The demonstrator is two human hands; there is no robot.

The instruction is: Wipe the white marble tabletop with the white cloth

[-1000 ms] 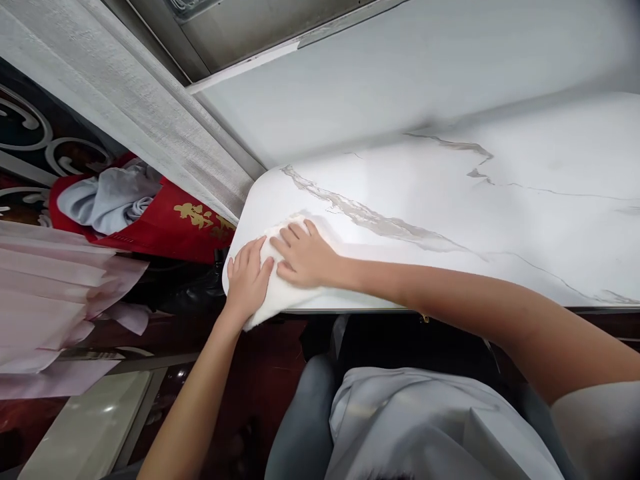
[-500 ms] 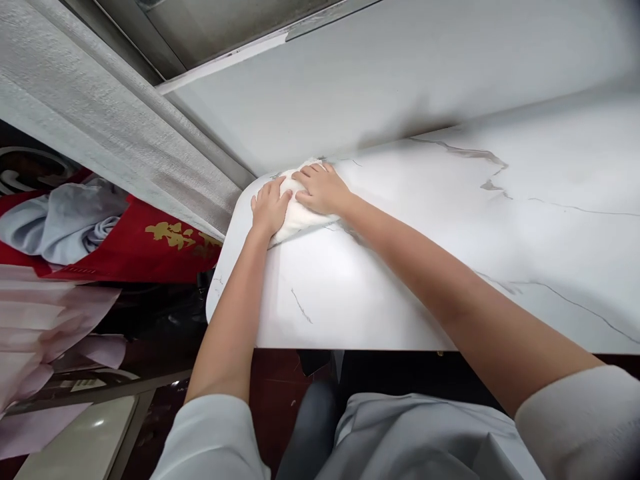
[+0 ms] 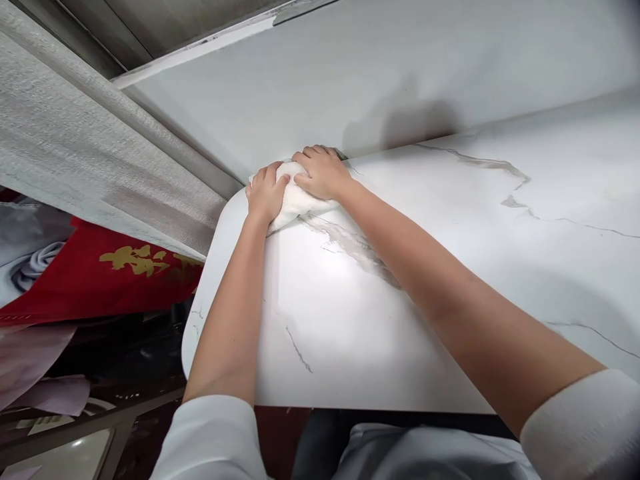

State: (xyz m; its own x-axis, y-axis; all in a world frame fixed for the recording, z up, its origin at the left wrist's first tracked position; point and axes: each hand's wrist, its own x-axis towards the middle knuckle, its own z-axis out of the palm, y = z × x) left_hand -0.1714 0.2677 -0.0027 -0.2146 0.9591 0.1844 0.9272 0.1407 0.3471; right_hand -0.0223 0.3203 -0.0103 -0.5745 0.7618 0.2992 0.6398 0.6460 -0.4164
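White cloth (image 3: 302, 199), grasped beneath your left hand (image 3: 267, 193) and right hand (image 3: 324, 173) near the far-left corner of the bench (image 3: 345, 353): apparently mid-wipe; next stroke calls for even pressure.

Behind the left grip (image 3: 267, 195), past a slim, bare left forearm (image 3: 227, 320), comes a short, loose left sleeve (image 3: 210, 433) in pale greyish white. Behind the right grip (image 3: 323, 173), past the equally bare right forearm (image 3: 440, 293), the matching right sleeve (image 3: 585, 427) ends in a plain, rounded hem. Farther back, between the two sleeves, show a softly creased light grey top (image 3: 430, 453) and a dark grey trouser leg (image 3: 319, 447).
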